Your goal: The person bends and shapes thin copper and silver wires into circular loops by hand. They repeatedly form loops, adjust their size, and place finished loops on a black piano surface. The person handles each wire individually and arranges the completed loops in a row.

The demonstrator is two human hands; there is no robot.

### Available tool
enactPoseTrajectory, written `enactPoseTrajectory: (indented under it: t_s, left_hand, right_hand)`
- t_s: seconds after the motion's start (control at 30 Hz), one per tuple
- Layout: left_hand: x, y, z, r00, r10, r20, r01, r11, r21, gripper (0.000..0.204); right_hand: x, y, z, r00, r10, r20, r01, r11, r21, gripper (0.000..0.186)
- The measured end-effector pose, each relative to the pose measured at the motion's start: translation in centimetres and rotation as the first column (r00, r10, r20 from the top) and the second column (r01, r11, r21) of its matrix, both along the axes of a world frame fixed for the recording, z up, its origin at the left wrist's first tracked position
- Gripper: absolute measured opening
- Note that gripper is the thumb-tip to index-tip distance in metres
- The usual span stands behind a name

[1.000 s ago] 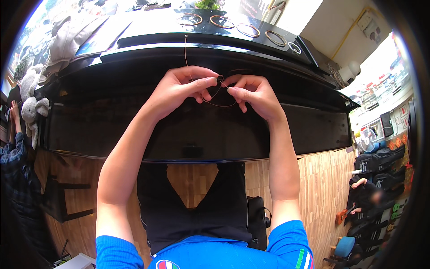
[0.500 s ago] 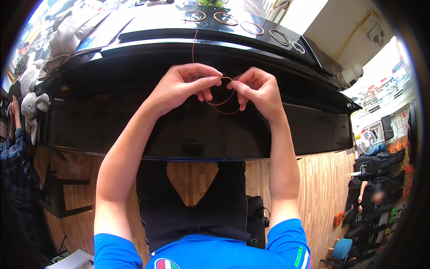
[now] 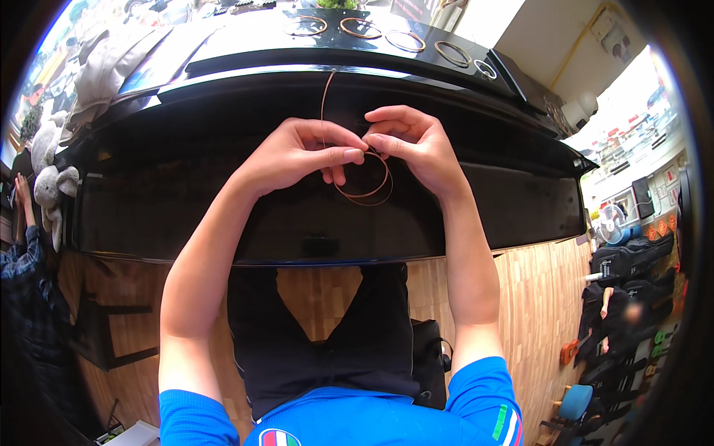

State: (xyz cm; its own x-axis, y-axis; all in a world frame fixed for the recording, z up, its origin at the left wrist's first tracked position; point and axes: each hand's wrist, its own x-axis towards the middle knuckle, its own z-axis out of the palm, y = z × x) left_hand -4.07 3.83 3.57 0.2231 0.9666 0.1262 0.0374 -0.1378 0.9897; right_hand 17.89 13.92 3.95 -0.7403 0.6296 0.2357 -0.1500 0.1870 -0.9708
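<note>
A thin copper-coloured guitar string (image 3: pixel 387 180) is bent into overlapping loops in front of me, above a black glossy surface. My left hand (image 3: pixel 294 152) pinches the loops between thumb and fingertips at their upper left. The tip of my right thumb meets the string right beside the left fingertips, where my right hand (image 3: pixel 420 149) is closed on it with the index finger bent above. One loose length of string runs up past my left fingers toward the far ledge. The fingertips partly hide where the loops cross.
Several coiled strings (image 3: pixel 362 28) lie in a row on the black top (image 3: pixel 260 44) at the back. Grey plush toys (image 3: pixel 56 182) hang at the left edge. Beyond the black piano-like body (image 3: pixel 163 215) is a wooden floor (image 3: pixel 528 290), with people at both far sides.
My right hand has moved left, close to the left fingertips. The string's loops now hang rounder below my fingers, and its loose end has swung slightly to the right.
</note>
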Motion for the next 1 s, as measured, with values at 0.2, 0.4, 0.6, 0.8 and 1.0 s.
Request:
enactPoseTrajectory:
  t_s: [0.2, 0.4, 0.6, 0.8, 1.0]
  left_hand:
    - [0.2, 0.1, -0.1, 1.0, 0.023, -0.003, -0.023, 1.0, 0.002, 0.028]
    - [0.1, 0.2, -0.1, 0.999, 0.03, 0.025, -0.03, 1.0, -0.001, 0.031]
    - [0.2, 0.1, 0.2, 1.0, 0.022, 0.008, -0.022, 0.999, -0.031, 0.028]
    - [0.0, -0.1, 0.3, 0.998, 0.056, 0.041, -0.056, 0.998, -0.019, 0.027]
    - [-0.4, 0.2, -0.4, 0.988, -0.006, 0.155, 0.006, 1.0, -0.004, 0.031]
  right_hand:
    - [0.3, -0.2, 0.6, 0.999, -0.01, 0.04, 0.01, 1.0, -0.004, 0.041]
    - [0.3, -0.4, 0.7, 0.999, 0.014, 0.037, -0.014, 1.0, -0.006, 0.039]
    - [1.2, 1.3, -0.2, 0.907, 0.06, -0.417, -0.146, 0.973, -0.178, 0.028]
    - [1.8, 1.7, 0.1, 0.925, 0.192, -0.329, -0.276, 0.933, -0.232, 0.045]
    - [0.4, -0.3, 0.6, 0.979, 0.062, 0.194, -0.067, 0.998, 0.014, 0.03]
